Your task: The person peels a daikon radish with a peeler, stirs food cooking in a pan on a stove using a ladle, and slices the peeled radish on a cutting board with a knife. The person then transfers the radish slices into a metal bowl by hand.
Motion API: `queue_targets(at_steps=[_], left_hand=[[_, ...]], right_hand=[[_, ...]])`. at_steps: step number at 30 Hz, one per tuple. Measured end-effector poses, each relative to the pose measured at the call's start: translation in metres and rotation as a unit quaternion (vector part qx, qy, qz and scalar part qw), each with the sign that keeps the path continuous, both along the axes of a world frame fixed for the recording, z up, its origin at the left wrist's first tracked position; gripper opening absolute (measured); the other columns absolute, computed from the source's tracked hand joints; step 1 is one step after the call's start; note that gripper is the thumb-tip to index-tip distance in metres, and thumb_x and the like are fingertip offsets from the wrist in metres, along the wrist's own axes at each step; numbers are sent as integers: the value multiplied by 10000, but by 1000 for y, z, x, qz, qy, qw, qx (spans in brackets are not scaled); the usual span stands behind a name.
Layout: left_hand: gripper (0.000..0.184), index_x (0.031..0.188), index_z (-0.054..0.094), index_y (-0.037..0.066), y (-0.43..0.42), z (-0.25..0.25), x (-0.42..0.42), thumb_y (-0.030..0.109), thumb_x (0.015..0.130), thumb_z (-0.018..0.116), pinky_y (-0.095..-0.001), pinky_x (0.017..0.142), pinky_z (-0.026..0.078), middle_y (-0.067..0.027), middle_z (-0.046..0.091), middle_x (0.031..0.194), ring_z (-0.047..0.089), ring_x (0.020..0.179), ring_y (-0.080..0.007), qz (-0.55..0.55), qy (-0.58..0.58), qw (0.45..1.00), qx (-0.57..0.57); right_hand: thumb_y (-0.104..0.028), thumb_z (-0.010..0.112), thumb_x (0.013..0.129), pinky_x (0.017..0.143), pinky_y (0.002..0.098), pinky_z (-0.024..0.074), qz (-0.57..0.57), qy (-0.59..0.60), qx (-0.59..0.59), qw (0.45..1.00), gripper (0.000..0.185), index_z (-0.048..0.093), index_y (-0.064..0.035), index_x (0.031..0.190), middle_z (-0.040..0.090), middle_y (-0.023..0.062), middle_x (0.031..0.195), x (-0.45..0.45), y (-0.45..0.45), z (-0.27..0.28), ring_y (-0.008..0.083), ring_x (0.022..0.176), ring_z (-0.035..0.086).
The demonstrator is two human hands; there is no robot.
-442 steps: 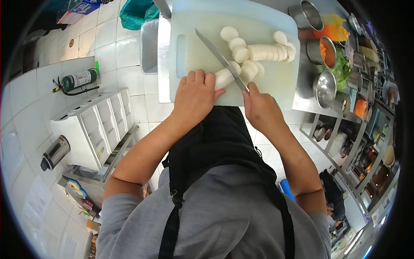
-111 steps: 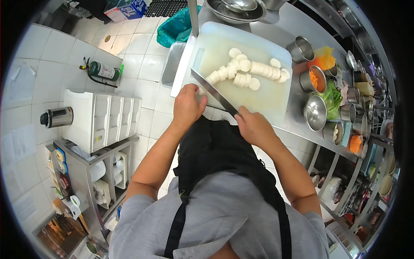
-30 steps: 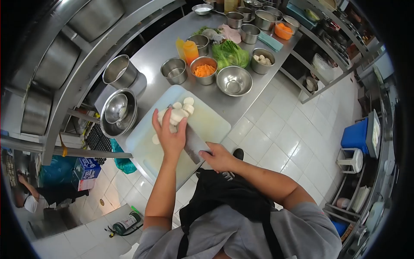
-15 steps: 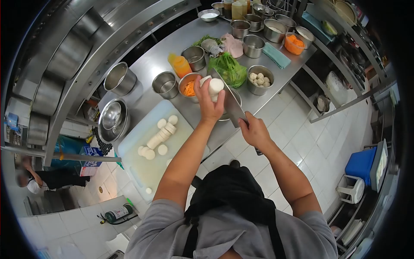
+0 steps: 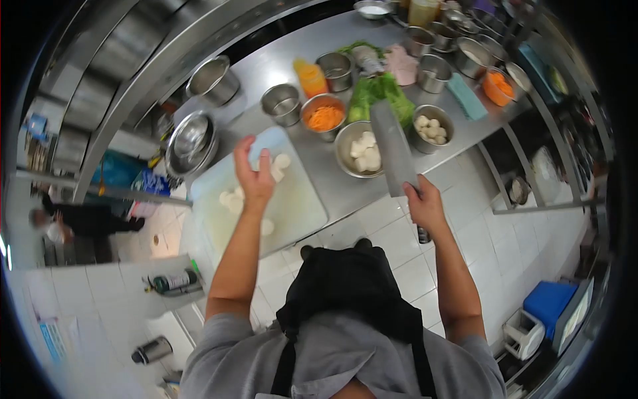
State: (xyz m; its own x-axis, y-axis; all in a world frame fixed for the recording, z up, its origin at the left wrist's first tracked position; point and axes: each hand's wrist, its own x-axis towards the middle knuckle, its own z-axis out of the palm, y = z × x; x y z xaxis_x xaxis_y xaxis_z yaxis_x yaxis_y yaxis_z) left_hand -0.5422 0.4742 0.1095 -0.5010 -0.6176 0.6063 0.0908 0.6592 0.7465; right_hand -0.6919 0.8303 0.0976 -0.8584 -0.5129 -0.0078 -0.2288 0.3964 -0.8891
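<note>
My left hand (image 5: 254, 176) hovers over the pale cutting board (image 5: 292, 199) with fingers apart and nothing in them. Thick white round slices (image 5: 282, 161) lie on the board around and partly behind this hand. My right hand (image 5: 426, 207) grips the handle of a cleaver (image 5: 392, 149), its broad blade pointing away from me above the counter's edge. Just left of the blade, a steel bowl (image 5: 342, 158) holds white chunks (image 5: 363, 151). Behind it, a bowl of orange shreds (image 5: 324, 118) stands close to a bundle of leafy greens (image 5: 372, 93).
A steel pot of round whitish balls (image 5: 432, 128) stands right of the cleaver. Empty steel pots (image 5: 281, 106), an orange-filled bottle (image 5: 311, 78) and a folded teal cloth (image 5: 466, 96) stand farther back. Shelving lines both sides. Another person (image 5: 86, 219) is at the far left.
My left hand has moved from the bowls back over the board and opened, letting go of the white pieces. White chunks now show in the steel bowl. The cleaver stays in my right hand.
</note>
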Motion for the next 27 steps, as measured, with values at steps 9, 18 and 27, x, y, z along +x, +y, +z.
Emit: queue_targets(at_steps=[9, 18, 27], left_hand=[[757, 1438, 483, 29, -27, -42, 255, 368, 826, 771, -528, 1167, 285, -284, 411, 1514, 367, 1424, -447, 128, -311, 938, -81], [1015, 1567, 266, 52, -35, -64, 221, 433, 798, 808, -611, 1185, 168, -297, 232, 1603, 216, 1490, -467, 168, -340, 925, -37], [954, 1458, 481, 97, -90, -68, 186, 509, 692, 872, -581, 1157, 286, -233, 412, 1487, 352, 1393, -454, -65, -310, 946, -68]], right_hand=[[-157, 556, 1012, 352, 302, 389, 148, -346, 35, 926, 143, 600, -21, 1011, 487, 12, 554, 79, -19, 5, 107, 376, 458], [-217, 543, 1029, 365, 325, 435, 170, -421, 76, 888, 205, 561, -25, 1100, 510, 44, 576, 177, -92, -23, 144, 410, 508], [-222, 534, 1031, 371, 343, 449, 113, -429, 78, 893, 230, 541, -1, 1093, 515, 61, 593, 248, -152, -29, 164, 414, 520]])
